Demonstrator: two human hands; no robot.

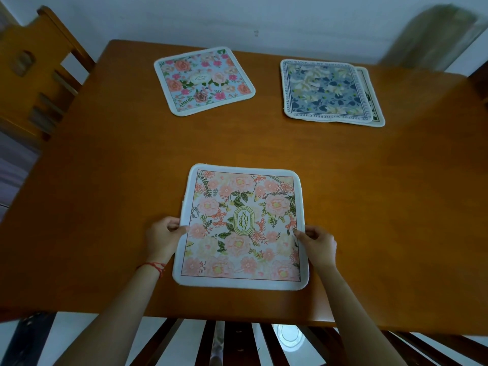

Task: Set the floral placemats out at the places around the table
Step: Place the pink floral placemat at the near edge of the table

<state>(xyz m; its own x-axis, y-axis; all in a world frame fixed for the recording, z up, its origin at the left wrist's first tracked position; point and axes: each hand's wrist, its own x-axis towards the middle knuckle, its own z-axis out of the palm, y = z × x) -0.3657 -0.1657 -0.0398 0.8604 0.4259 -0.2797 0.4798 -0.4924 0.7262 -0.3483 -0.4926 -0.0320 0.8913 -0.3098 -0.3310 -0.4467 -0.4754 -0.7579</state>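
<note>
A plain pale wall backs an orange-brown wooden desk [369,194], with a chair [34,75] at the upper left of the frame. At lower centre lies a peach floral placemat [244,228], flat on the desk. The left hand [162,237] pinches its left edge, thumb on top; the right hand [317,243] pinches its right edge the same way. A pink-rose placemat [203,80] sits upper centre, slightly skewed. At upper right a blue placemat [323,89] overlaps another placemat [375,107] beneath it. The risk, as I judge it: letting go unevenly could leave the peach mat crooked, and the stacked pair still needs separating or one place goes bare.
</note>
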